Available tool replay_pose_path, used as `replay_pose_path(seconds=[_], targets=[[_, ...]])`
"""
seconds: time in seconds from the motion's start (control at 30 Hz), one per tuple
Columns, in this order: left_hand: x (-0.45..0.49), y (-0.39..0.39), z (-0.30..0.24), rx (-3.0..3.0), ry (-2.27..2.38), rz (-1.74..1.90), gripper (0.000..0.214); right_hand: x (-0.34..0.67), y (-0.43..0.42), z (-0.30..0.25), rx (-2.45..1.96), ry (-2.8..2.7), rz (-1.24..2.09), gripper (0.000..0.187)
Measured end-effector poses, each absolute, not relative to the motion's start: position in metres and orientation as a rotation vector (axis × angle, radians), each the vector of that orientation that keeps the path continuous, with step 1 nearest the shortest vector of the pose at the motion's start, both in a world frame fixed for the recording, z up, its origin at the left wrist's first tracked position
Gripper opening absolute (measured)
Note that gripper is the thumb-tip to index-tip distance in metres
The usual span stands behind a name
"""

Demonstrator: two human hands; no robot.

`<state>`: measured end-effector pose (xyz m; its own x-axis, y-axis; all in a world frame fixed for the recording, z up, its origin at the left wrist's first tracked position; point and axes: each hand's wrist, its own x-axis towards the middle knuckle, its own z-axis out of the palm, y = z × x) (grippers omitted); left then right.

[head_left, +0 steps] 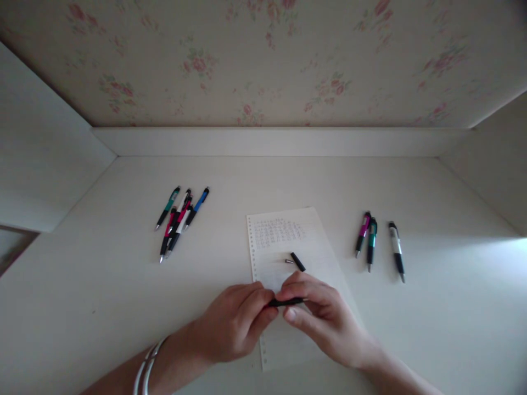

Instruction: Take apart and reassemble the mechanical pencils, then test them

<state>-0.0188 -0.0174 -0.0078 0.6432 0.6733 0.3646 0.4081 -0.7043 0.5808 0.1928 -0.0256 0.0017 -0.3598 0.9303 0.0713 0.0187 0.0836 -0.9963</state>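
We look down on a pale white table [102, 307] with a low ledge [280, 141] along its far edge. Near the middle lies a sheet of paper [317, 247], punched with holes down its left side and faintly written on at the top, turned a little askew. To the left, well apart from the sheet, we find a loose cluster of pens [179, 219], overlapping one another: a green pen [168, 207] at the outside, a blue pen [197, 207] at the other side, red and white ones between. To the right lie three more: a magenta pen [363, 233] touching a teal pen [371, 243], and a white and black pen [397, 251] just beside them.
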Motion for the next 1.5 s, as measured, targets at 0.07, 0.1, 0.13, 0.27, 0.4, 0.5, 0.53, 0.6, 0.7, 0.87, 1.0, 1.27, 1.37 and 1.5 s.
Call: replay_pose_path(seconds=[0.07,0.1,0.13,0.27,0.4,0.5,0.53,0.6,0.7,0.87,1.0,1.27,1.37,1.5], targets=[[-0.019,-0.018,-0.008,2.432,0.859,0.828,0.019,0.191,-0.027,0.000,-1.066,-1.463,1.406,0.030],[-0.018,-0.018,-0.008,2.442,0.867,0.845,0.018,0.190,-0.027,0.000,-1.126,-1.441,1.407,0.032],[-0.018,-0.018,-0.008,2.447,0.876,0.859,0.017,0.190,-0.027,0.000,-1.180,-1.439,1.395,0.031],[-0.015,-0.017,-0.009,2.412,0.909,0.861,0.018,0.188,-0.026,0.005,-1.209,-1.563,1.334,0.029],[-0.015,-0.016,-0.009,2.429,0.908,0.861,0.022,0.189,-0.026,0.009,-1.145,-1.578,1.356,0.024],[-0.016,-0.016,-0.010,2.434,0.932,0.860,0.026,0.189,-0.027,0.009,-1.117,-1.525,1.411,0.022],[-0.017,-0.016,-0.010,2.426,0.932,0.853,0.026,0.189,-0.027,0.008,-1.107,-1.511,1.433,0.023],[-0.016,-0.016,-0.010,2.406,0.926,0.834,0.024,0.189,-0.027,0.007,-1.099,-1.498,1.470,0.024],[-0.016,-0.016,-0.010,2.392,0.922,0.849,0.020,0.189,-0.026,0.008,-1.116,-1.479,1.487,0.026],[-0.015,-0.016,-0.009,2.415,0.950,0.880,0.018,0.190,-0.024,0.011,-1.191,-1.524,1.419,0.025],[-0.016,-0.017,-0.010,2.420,0.964,0.887,0.015,0.188,-0.025,0.011,-1.264,-1.524,1.417,0.032],[-0.015,-0.017,-0.010,2.432,0.944,0.889,0.014,0.186,-0.026,0.007,-1.354,-1.541,1.393,0.042],[-0.016,-0.017,-0.009,2.454,0.921,0.843,0.017,0.186,-0.028,0.004,-1.288,-1.533,1.394,0.030],[-0.017,-0.016,-0.006,2.440,0.895,0.816,0.023,0.187,-0.030,0.002,-1.136,-1.498,1.403,0.026]])
